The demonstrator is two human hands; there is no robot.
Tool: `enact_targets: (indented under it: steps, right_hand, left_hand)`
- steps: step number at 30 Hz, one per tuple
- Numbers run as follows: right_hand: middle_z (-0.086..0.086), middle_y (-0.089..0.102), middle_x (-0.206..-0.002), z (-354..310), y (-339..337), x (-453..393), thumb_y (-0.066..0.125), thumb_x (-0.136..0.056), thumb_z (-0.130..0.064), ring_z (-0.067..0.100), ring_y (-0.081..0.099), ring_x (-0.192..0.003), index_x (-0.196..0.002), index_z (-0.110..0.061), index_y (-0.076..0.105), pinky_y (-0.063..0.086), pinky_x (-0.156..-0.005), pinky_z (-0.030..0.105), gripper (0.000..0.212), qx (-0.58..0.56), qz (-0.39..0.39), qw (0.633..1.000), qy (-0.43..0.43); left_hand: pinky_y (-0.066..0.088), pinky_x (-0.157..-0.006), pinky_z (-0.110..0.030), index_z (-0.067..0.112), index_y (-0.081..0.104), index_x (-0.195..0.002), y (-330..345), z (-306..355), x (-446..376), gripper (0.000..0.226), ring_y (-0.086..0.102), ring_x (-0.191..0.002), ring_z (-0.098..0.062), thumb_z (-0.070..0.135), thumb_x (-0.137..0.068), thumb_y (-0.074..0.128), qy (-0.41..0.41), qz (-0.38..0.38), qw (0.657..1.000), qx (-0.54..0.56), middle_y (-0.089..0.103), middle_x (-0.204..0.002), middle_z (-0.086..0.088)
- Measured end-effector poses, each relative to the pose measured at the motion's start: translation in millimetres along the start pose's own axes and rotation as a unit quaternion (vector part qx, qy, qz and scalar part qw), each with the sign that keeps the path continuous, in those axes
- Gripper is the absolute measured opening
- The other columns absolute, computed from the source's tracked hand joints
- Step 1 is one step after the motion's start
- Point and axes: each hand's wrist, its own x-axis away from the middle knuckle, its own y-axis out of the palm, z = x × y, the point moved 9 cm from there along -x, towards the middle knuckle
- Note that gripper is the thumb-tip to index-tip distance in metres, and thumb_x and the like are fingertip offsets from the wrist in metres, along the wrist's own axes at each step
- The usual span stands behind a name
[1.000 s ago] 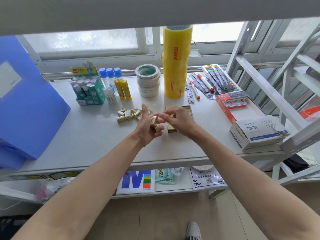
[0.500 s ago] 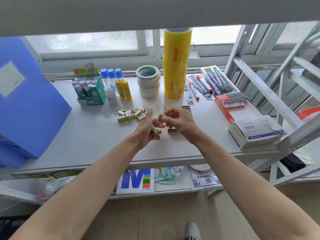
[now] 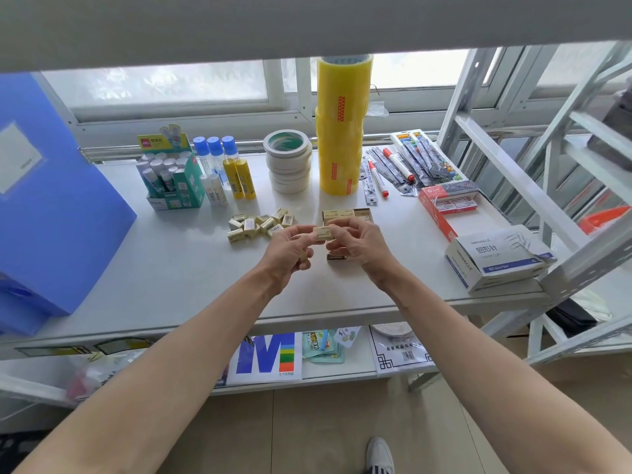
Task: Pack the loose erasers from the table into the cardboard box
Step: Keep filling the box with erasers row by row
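One eraser [image 3: 323, 233], lifted since a moment ago, is now pinched between my left hand [image 3: 290, 249] and right hand [image 3: 359, 242] just above the box [image 3: 347, 215], ready to pack, the pile [image 3: 261, 223] waiting left.

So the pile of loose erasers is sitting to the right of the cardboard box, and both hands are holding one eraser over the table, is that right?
Not quite. The head view shows the pile of loose erasers to the left of the cardboard box, not the right. The rest holds: left hand and right hand hold one eraser between them over the table.
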Motion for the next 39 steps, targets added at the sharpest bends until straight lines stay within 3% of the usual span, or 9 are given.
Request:
enact_targets:
  steps: [2,7,15,17,21,26,31,36,39]
  right_hand:
    - [0.011,0.07,-0.087,0.2,-0.5,1.0,0.066,-0.09,-0.014,0.022,0.068,-0.077,-0.109,-0.001,0.063,0.059,-0.074,0.033,0.023,0.008,0.0,1.0,-0.005]
    - [0.009,0.069,-0.087,2.5,-5.2,0.3,0.057,-0.094,-0.002,0.021,0.067,-0.075,-0.111,0.002,0.062,0.059,-0.073,0.028,0.019,-0.004,0.008,1.0,-0.011]
    - [0.008,0.07,-0.09,0.6,-10.8,6.2,0.061,-0.092,-0.005,0.021,0.069,-0.08,-0.111,-0.006,0.062,0.059,-0.078,0.031,0.02,-0.001,-0.01,1.0,-0.015]
    - [0.003,0.067,-0.094,-1.8,-13.6,6.8,0.069,-0.086,-0.011,0.014,0.067,-0.079,-0.111,-0.013,0.064,0.059,-0.077,0.029,0.026,0.095,-0.01,0.995,-0.041]
    - [-0.001,0.057,-0.102,-13.4,-23.2,5.5,0.075,-0.08,-0.015,0.009,0.059,-0.068,-0.096,-0.019,0.065,0.048,-0.066,0.018,0.02,0.301,0.04,0.945,-0.125]
    - [-0.001,0.055,-0.094,-14.0,-44.5,-12.8,0.077,-0.08,-0.019,0.014,0.056,-0.072,-0.094,-0.011,0.065,0.05,-0.074,0.028,0.02,0.37,0.075,0.917,-0.13]
    - [0.005,0.058,-0.102,-20.1,-71.9,-39.2,0.072,-0.084,-0.02,0.02,0.059,-0.085,-0.099,-0.012,0.063,0.042,-0.075,0.027,0.02,0.436,0.133,0.884,-0.1]
    - [0.008,0.054,-0.108,-19.8,-75.1,-60.5,0.065,-0.087,-0.009,0.027,0.06,-0.091,-0.104,-0.012,0.063,0.045,-0.076,0.031,0.018,0.507,0.104,0.853,-0.064]
    - [0.006,0.053,-0.111,-13.9,-72.0,-67.9,0.067,-0.086,-0.011,0.026,0.059,-0.096,-0.106,-0.015,0.064,0.047,-0.081,0.032,0.02,0.507,0.078,0.857,-0.051]
  left_hand:
    - [0.039,-0.042,-0.019,0.0,0.062,-0.118,0.8,-0.7,-0.2,0.024,0.048,-0.052,-0.008,0.008,-0.095,0.059,0.002,0.002,1.0,-0.002,0.068,-0.089,-0.01]
    - [0.04,-0.041,-0.02,0.0,0.062,-0.114,4.2,-0.6,0.0,0.023,0.049,-0.056,-0.011,0.012,-0.101,0.048,0.001,0.005,1.0,-0.002,0.068,-0.093,-0.011]
    - [0.04,-0.043,-0.019,0.005,0.063,-0.106,11.5,-4.6,-3.7,0.019,0.047,-0.051,-0.008,0.015,-0.091,0.067,-0.008,0.004,0.999,-0.031,0.065,-0.091,-0.01]
    - [0.04,-0.043,-0.019,0.005,0.063,-0.103,14.0,-4.8,-5.8,0.016,0.046,-0.049,-0.007,0.014,-0.091,0.067,-0.005,0.009,0.999,-0.044,0.064,-0.087,-0.009]
    - [0.038,-0.044,-0.021,0.004,0.062,-0.101,24.4,-3.9,-10.3,0.015,0.045,-0.049,-0.007,0.013,-0.09,0.068,0.007,0.004,0.997,-0.082,0.062,-0.079,-0.006]
    - [0.037,-0.046,-0.022,0.007,0.058,-0.11,22.1,1.2,-17.4,0.023,0.046,-0.058,-0.011,0.019,-0.092,0.066,0.038,0.073,0.99,-0.118,0.057,-0.088,-0.005]
    - [0.041,-0.053,-0.027,0.01,0.053,-0.118,9.2,-5.9,-29.7,0.033,0.053,-0.071,-0.017,0.017,-0.089,0.068,0.026,0.12,0.973,-0.195,0.058,-0.099,-0.008]
    - [0.043,-0.059,-0.03,0.011,0.053,-0.116,12.4,-12.8,-33.7,0.031,0.056,-0.077,-0.021,0.012,-0.088,0.067,0.021,0.112,0.967,-0.226,0.06,-0.097,-0.009]
    - [0.044,-0.064,-0.032,0.012,0.053,-0.114,12.2,-14.1,-34.2,0.029,0.056,-0.076,-0.021,0.008,-0.088,0.065,0.025,0.11,0.966,-0.234,0.06,-0.095,-0.009]
